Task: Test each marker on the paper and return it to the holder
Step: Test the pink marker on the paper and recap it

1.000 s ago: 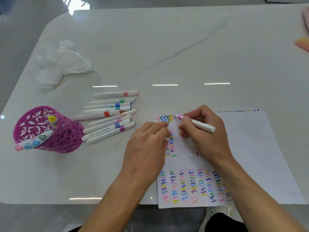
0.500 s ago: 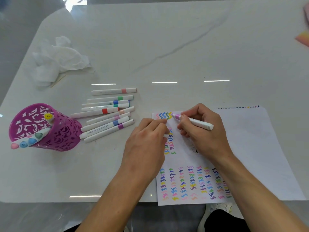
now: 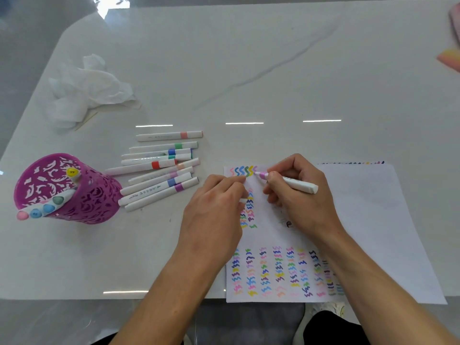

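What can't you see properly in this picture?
Head view only.
White piece under the left hand: curled fingers cover most of it.
Part of the paper beneath the right hand: hidden.
Pink thing at the far right: cut off by the picture's edge.
Print on the loose markers: too small to read.

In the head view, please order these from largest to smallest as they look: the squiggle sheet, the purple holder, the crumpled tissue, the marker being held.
1. squiggle sheet
2. purple holder and crumpled tissue: they look about alike, so I do not rank them
3. marker, clearly the smallest
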Demonstrator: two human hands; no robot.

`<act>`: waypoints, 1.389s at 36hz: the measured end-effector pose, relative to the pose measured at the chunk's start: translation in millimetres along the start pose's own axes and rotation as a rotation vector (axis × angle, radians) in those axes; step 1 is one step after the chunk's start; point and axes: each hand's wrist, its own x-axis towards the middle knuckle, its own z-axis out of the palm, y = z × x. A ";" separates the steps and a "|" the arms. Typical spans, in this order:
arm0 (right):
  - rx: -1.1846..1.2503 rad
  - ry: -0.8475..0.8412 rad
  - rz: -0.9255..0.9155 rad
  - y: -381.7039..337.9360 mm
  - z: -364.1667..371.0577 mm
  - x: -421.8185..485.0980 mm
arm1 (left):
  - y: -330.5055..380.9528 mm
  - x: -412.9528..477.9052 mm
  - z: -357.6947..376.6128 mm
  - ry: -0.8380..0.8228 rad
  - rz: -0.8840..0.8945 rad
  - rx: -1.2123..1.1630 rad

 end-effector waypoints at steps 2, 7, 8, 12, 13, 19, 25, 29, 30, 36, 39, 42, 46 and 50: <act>0.075 -0.012 0.005 0.5 -0.5 0.6 | 0.3 -0.3 -1.1 0.000 -0.003 0.015; 0.210 -0.042 -0.036 -1.6 3.3 -0.8 | -1.6 -0.2 -4.8 -0.005 -0.041 0.052; 0.220 -0.046 -0.049 -2.7 5.4 -1.9 | -2.8 -0.4 -5.9 -0.001 -0.055 0.059; 0.214 -0.023 -0.093 -7.3 7.1 -3.7 | -5.6 -1.0 -12.2 0.007 -0.106 0.105; 0.208 -0.012 -0.093 -8.3 5.1 -2.8 | -6.5 -0.9 -13.2 0.011 -0.105 0.109; 0.242 0.004 0.002 -3.6 -0.8 0.0 | -12.0 -2.8 -13.3 0.036 -0.100 0.154; 0.305 -0.020 0.036 -4.5 6.4 -1.5 | -14.0 -4.2 -12.7 0.066 -0.097 0.189; 0.362 -0.038 0.066 -9.3 5.3 -2.0 | -17.0 -7.0 -12.8 0.088 -0.073 0.177; 0.363 -0.040 0.067 -10.7 4.2 -1.6 | -17.6 -6.5 -12.9 0.095 -0.064 0.178; 0.284 -0.075 0.009 -19.7 -0.1 -5.4 | -10.0 -7.6 -19.5 0.137 -0.052 0.048; 0.231 -0.101 -0.051 -25.7 0.3 -7.0 | -5.4 -7.7 -27.5 0.140 -0.149 -0.162; 0.239 -0.114 -0.079 -31.0 1.5 -10.7 | -5.9 -8.7 -32.2 0.141 -0.279 -0.467; 0.312 -0.136 -0.068 -32.3 0.8 -20.6 | -6.9 -11.3 -32.8 0.074 -0.419 -0.836; 0.344 -0.147 -0.060 -38.0 -0.4 -21.0 | -6.7 -8.7 -34.9 0.048 -0.436 -0.962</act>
